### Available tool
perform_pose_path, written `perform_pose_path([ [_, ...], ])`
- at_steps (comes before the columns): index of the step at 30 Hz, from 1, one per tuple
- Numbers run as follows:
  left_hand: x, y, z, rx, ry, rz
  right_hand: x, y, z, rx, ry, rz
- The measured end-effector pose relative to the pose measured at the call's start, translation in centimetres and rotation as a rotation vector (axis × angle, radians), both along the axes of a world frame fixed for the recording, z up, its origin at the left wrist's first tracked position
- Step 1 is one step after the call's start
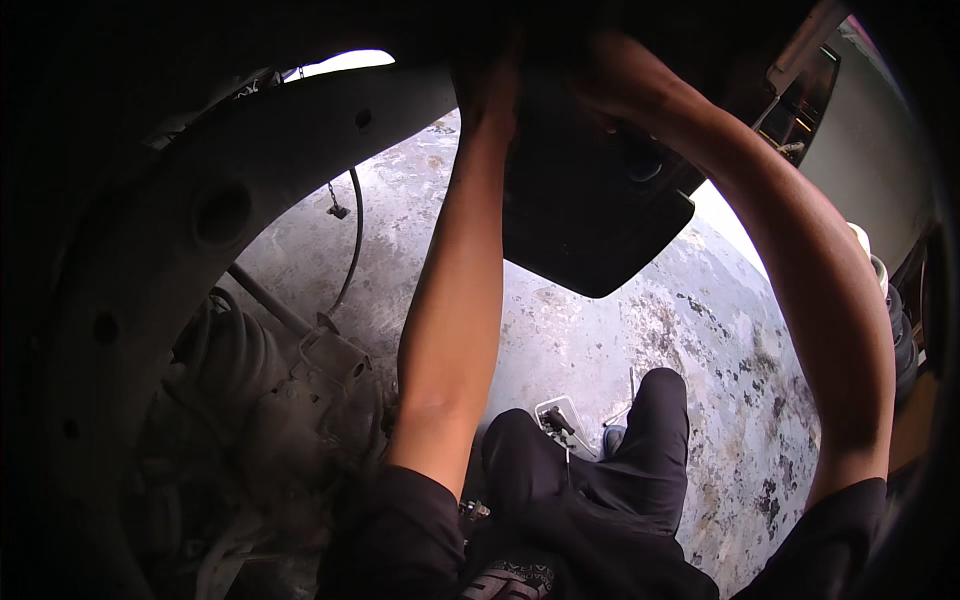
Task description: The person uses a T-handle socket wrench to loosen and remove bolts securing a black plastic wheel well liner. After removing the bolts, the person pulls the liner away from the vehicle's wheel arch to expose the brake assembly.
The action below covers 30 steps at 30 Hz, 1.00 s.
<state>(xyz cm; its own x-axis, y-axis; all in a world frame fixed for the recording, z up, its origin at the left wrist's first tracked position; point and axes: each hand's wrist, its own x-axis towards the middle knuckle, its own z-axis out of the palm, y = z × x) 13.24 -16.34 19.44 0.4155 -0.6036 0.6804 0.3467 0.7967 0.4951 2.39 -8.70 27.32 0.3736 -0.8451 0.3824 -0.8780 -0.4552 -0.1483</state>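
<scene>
Both my arms reach up into the deep shadow under a vehicle. My left hand (490, 88) is raised at the left edge of a black panel (570, 220), its fingers lost in the dark. My right hand (628, 88) is bent inward over the panel's upper right part. A few fingertips show faintly below it, but their grip is hidden. The panel hangs down with a rounded lower corner and has a round dark recess (643, 160) near its right side. Whether either hand grips it, I cannot tell.
A curved dark metal arch (220, 190) with holes sweeps across the left. Below it are a coil spring (240, 345), suspension parts (335, 360) and a hanging black cable (357, 240). A small white-rimmed tray (565, 420) holding dark items lies on the stained floor (570, 340) by my legs.
</scene>
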Motion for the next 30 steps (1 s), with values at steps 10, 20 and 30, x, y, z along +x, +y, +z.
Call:
perform_pose_path([
  [10,0.9,0.2,0.5,0.047,-0.116,-0.009,-0.3,2.6,0.1,-0.271,0.152,-0.049],
  [20,0.6,1.3,0.4,0.101,-0.049,0.116,-2.7,-1.3,-3.5,-0.481,-0.088,0.065],
  [30,1.8,1.5,0.1,0.176,-0.153,0.219,-0.1,0.7,-4.7,0.115,-0.636,0.078],
])
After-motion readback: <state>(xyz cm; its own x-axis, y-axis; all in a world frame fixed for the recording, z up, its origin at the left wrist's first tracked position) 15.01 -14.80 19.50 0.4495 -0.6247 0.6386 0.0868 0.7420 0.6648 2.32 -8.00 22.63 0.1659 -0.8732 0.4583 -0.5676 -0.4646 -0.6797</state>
